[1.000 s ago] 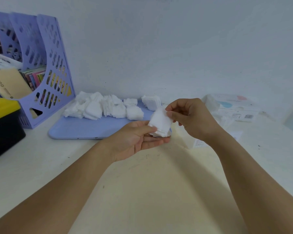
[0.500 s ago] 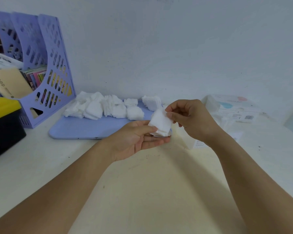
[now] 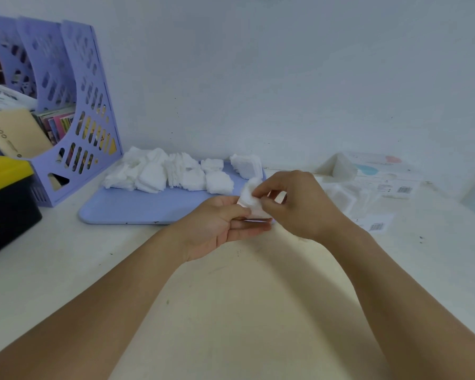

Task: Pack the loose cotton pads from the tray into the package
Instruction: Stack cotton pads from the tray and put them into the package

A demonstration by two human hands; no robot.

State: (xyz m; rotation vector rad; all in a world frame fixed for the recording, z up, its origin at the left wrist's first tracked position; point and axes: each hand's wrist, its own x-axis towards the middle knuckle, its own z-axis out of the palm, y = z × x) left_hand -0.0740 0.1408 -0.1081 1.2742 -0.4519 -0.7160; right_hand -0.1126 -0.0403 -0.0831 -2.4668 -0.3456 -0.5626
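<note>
A small stack of white cotton pads (image 3: 251, 200) sits between both hands, just in front of the tray's right corner. My left hand (image 3: 221, 226) lies palm up under the stack, thumb curled onto it. My right hand (image 3: 296, 205) pinches the stack's top edge from the right with fingers bent. Several loose cotton pads (image 3: 176, 174) lie in piles along the far edge of the light blue tray (image 3: 137, 208). The clear plastic package (image 3: 368, 182) with printed labels lies on the table to the right, behind my right hand.
A purple file rack (image 3: 66, 111) with books and papers stands at the back left. A black box with a yellow lid (image 3: 6, 198) sits at the left edge. The wall runs close behind the tray. A barcode label (image 3: 377, 226) lies near my right wrist.
My right hand has closed further over the stack of pads, covering more of it. My left hand stays under the stack in about the same place.
</note>
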